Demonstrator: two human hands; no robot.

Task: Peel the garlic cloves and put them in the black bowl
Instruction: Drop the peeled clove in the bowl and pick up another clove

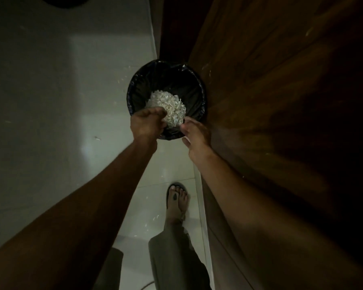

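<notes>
1. I stand over a round bin lined with a black bag (pixel 147 88), which sits on the pale tiled floor (pixel 50 101) against a dark wooden cabinet front (pixel 270 91).
2. Both my bare arms reach down to it, and both hands are at the near rim.
3. A heap of white garlic skins (pixel 169 106) lies inside the bin, filling the near half of the bag's bottom. I cannot tell whether any cloves are among them; the pieces are too small and pale to sort out.
4. My left hand (pixel 147 122) is curled, knuckles up, with the fingers bent against the near-left edge of the white heap. It seems to be clutching some of the skins, though the fingertips are hidden.
5. My right hand (pixel 195 132) hangs just beside the heap's near-right edge, fingers loosely bent, the tips close to the skins. Whether it pinches anything I cannot tell.
6. A few white flecks lie scattered on the floor around the bin.
7. Below, my right foot in a dark sandal (pixel 176 195) stands on the tiles, with a loose trouser leg (pixel 172 258) above it.
</notes>
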